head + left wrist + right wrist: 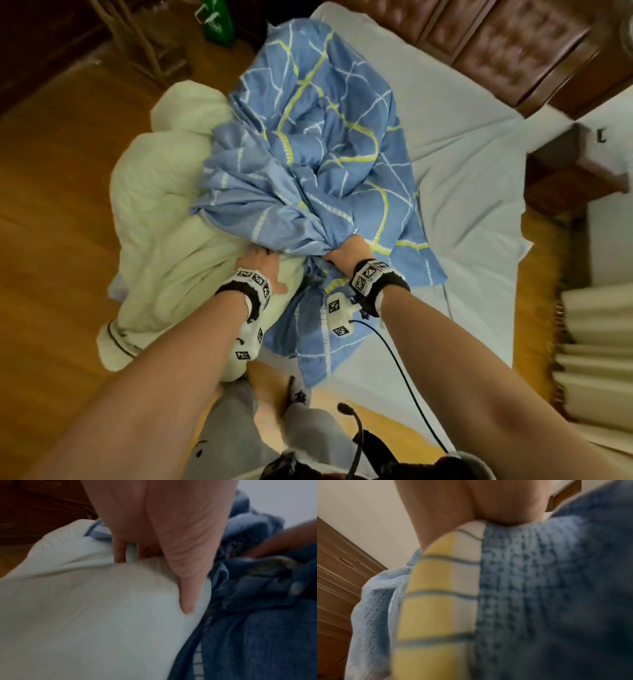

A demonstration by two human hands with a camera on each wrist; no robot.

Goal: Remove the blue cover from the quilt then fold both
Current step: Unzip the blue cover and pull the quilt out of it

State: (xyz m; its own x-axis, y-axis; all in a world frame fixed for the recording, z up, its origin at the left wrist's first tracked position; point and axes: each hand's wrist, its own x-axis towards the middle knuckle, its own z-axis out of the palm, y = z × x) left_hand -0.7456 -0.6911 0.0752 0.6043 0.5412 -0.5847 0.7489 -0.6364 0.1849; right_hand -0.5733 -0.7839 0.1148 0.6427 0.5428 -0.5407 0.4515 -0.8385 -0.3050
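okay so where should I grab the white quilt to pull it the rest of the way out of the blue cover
Probably grip the quilt where it bulges out beside the left hand, coming from the left, the floor side. That part lies bare and puffy there, while the right hand holds the bunched cover back.

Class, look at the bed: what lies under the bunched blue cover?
Under the blue cover the pale bed sheet shows at the right and the white quilt emerges at the left. How far the quilt reaches beneath is hidden.
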